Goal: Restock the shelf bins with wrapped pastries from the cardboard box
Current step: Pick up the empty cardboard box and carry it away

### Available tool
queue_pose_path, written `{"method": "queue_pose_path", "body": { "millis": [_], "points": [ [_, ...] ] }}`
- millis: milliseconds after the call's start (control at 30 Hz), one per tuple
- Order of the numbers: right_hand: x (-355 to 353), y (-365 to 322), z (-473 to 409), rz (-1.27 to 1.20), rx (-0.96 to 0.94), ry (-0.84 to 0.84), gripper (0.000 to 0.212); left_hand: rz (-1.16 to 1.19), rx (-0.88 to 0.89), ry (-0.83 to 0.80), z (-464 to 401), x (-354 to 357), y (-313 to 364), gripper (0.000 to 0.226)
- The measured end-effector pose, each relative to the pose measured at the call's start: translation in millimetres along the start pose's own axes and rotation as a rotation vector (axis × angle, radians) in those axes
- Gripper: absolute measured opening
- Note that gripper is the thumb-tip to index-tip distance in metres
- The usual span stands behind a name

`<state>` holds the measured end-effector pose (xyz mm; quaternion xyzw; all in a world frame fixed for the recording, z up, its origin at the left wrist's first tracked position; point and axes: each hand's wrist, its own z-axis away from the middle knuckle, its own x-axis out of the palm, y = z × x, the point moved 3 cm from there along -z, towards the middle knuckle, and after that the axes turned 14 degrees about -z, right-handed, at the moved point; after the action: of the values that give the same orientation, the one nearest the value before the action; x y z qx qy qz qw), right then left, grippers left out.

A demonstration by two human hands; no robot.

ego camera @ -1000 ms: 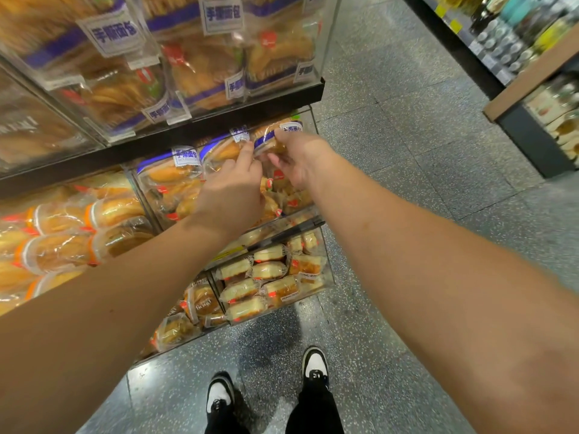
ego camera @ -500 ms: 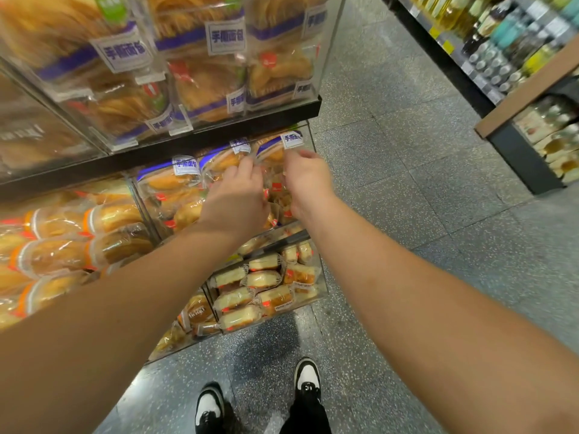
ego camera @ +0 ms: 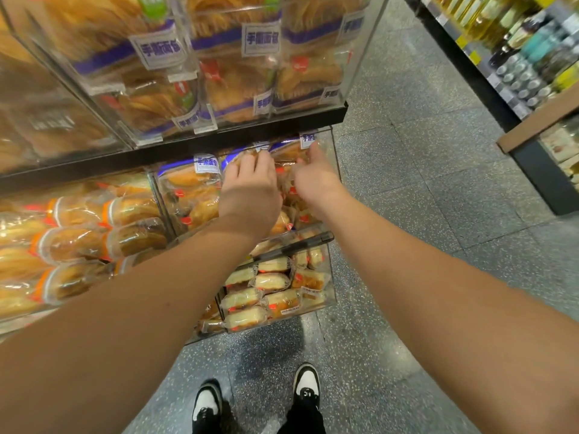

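Observation:
Both my hands reach into the clear middle-shelf bin (ego camera: 329, 145) at the shelf's right end. It is packed with wrapped pastries (ego camera: 192, 183) that carry blue and white labels. My left hand (ego camera: 250, 186) lies palm down on the packs, fingers straight and touching the wrappers. Just to its right, my right hand (ego camera: 313, 175) has its fingers stretched toward the pack at the bin's right wall. Neither hand visibly grips a pack; the fingertips are blurred. The cardboard box is out of view.
Upper bins (ego camera: 250, 73) of wrapped bread overhang my hands. Orange-banded rolls (ego camera: 78, 242) fill the left bin, and a lower bin (ego camera: 326, 303) of small cakes juts toward my shoes (ego camera: 306, 383). Across the grey floor stands a shelf of bottles (ego camera: 517, 42).
The right hand, which pinched at a labelled pack before, now has its fingers stretched out. The left hand has slid a little deeper into the bin. The camera has tilted slightly.

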<state>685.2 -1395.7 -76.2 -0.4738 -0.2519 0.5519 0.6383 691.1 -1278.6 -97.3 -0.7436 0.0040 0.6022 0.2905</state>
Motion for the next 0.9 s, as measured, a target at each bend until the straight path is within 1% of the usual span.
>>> {"method": "queue_pose_path", "body": {
  "millis": [67,133,200,267,367,467,500,567,633,700,767,833,900],
  "points": [
    [-3,1,-7,0.006,0.008,-0.010,0.057,-0.019,-0.035,-0.045,-3,-1,2,0.049],
    [-8,3,-13,-0.062,0.019,0.021,0.057,-0.001,-0.050,-0.095,-10,-3,7,0.054],
    [-12,5,-14,-0.129,0.046,0.032,0.062,0.050,-0.054,-0.156,-13,-4,11,0.056],
    [-14,6,-9,-0.164,0.054,0.017,0.066,0.069,-0.059,-0.184,-9,-7,10,0.057],
    [-22,7,8,-0.196,0.064,0.007,0.068,0.133,-0.031,-0.215,-2,-23,2,0.050],
    [-35,3,31,-0.118,0.041,0.040,0.063,0.237,-0.042,-0.307,7,-50,-21,0.040],
    [-39,1,40,-0.080,0.034,0.034,0.058,0.275,-0.057,-0.320,14,-58,-32,0.039],
    [-41,-3,61,0.033,0.034,-0.014,0.046,0.381,-0.110,-0.359,38,-70,-52,0.040],
    [-38,-10,89,0.129,0.051,-0.097,0.036,0.521,-0.192,-0.435,68,-82,-73,0.038],
    [-28,-19,121,0.213,0.052,-0.214,0.031,0.628,-0.275,-0.488,102,-94,-96,0.033],
    [-13,-30,156,0.315,0.043,-0.342,0.025,0.704,-0.348,-0.507,138,-104,-118,0.030],
    [6,-40,191,0.397,0.032,-0.454,0.024,0.749,-0.422,-0.514,179,-112,-144,0.029],
    [32,-49,225,0.470,-0.005,-0.545,0.027,0.797,-0.500,-0.502,222,-120,-170,0.028]
  ]
}}
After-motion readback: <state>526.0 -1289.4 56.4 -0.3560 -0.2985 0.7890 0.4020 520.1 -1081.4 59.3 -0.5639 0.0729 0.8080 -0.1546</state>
